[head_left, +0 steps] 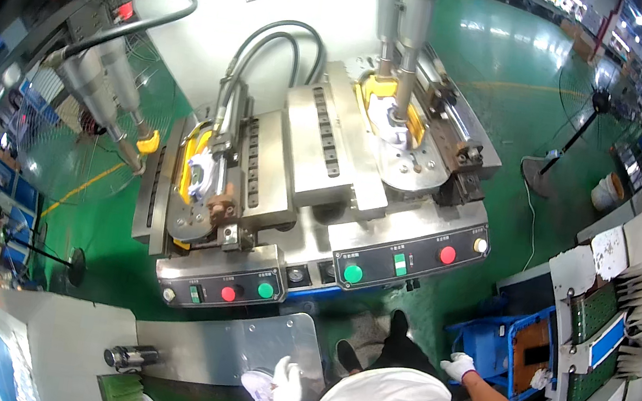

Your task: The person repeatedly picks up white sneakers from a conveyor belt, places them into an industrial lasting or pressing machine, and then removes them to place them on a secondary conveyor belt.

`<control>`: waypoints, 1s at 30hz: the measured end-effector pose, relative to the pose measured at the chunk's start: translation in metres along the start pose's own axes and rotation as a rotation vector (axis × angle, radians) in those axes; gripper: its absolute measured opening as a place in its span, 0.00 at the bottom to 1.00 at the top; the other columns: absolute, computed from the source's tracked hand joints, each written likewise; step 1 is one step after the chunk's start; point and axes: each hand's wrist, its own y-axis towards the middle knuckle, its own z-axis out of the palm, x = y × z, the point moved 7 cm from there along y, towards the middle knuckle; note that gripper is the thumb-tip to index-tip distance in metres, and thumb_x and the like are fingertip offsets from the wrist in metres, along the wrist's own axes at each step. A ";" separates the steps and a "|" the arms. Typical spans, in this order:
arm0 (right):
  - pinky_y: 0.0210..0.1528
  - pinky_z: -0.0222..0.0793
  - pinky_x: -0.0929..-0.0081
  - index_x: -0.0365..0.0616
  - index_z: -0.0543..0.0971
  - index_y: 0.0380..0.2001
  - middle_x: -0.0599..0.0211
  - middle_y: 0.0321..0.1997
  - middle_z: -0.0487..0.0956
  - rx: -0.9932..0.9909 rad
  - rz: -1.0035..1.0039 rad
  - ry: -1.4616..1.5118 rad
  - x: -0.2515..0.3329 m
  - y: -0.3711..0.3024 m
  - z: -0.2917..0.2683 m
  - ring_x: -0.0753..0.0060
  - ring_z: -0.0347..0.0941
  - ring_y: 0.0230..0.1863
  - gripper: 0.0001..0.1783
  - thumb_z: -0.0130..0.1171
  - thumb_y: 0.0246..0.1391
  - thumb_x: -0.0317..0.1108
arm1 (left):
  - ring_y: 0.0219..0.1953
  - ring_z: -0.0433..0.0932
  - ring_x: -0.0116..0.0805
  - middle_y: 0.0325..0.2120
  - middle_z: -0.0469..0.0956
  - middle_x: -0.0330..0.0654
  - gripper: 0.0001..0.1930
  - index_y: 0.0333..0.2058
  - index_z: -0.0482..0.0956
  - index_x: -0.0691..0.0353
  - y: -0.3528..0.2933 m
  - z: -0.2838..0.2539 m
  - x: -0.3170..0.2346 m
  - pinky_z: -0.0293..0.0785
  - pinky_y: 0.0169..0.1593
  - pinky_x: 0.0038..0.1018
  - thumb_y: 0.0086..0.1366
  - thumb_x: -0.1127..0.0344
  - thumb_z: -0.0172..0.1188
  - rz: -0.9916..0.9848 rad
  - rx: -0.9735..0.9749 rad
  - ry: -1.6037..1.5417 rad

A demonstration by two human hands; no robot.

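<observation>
My left hand (pixel 287 385), in a white glove, is over a shiny metal plate (pixel 300 335) with its fingers stretched out. Right beside it on the plate lies a white, soft-looking piece (pixel 256 389), perhaps a shoe upper; whether the hand touches it is unclear. My right hand (pixel 458 367), also gloved in white, hangs at my right side near a blue plastic crate (pixel 483 344), fingers loosely bent and nothing visible in them. Ahead stands a two-station press machine. White pieces sit clamped in its left station (pixel 200 171) and right station (pixel 391 124), against yellow pads.
Two control panels with green and red buttons, left (pixel 214 288) and right (pixel 412 254), face me. Black hoses (pixel 284 27) arch over the machine. A pedestal fan (pixel 598 100) stands at the far right. Close on my right is a rack with brush bristles (pixel 635 327).
</observation>
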 end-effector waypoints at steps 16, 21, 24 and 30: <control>0.50 0.76 0.54 0.37 0.85 0.37 0.43 0.38 0.84 -0.231 0.072 0.374 -0.007 0.284 -0.117 0.40 0.80 0.48 0.24 0.65 0.49 0.50 | 0.59 0.76 0.51 0.54 0.79 0.54 0.23 0.58 0.77 0.63 0.032 0.188 -0.062 0.70 0.64 0.39 0.71 0.55 0.55 -0.020 0.165 0.588; 0.57 0.74 0.63 0.38 0.83 0.45 0.51 0.49 0.84 -0.206 0.131 0.843 -0.010 0.393 -0.110 0.53 0.79 0.55 0.23 0.71 0.49 0.42 | 0.55 0.79 0.51 0.50 0.82 0.52 0.20 0.54 0.80 0.56 -0.003 0.231 -0.084 0.73 0.60 0.40 0.69 0.53 0.56 -0.090 0.221 0.752; 0.57 0.74 0.63 0.38 0.82 0.44 0.52 0.51 0.83 -0.159 0.118 0.762 -0.003 0.422 -0.124 0.54 0.79 0.53 0.22 0.72 0.50 0.40 | 0.52 0.79 0.52 0.48 0.82 0.51 0.19 0.53 0.80 0.54 -0.040 0.253 -0.089 0.74 0.57 0.41 0.69 0.52 0.57 -0.194 0.178 0.763; 0.58 0.72 0.61 0.34 0.79 0.54 0.48 0.56 0.80 0.070 0.096 0.743 -0.025 0.470 -0.099 0.51 0.76 0.57 0.26 0.66 0.56 0.41 | 0.47 0.81 0.52 0.43 0.84 0.48 0.16 0.50 0.82 0.48 -0.061 0.266 -0.132 0.77 0.52 0.42 0.68 0.50 0.58 -0.274 0.054 0.840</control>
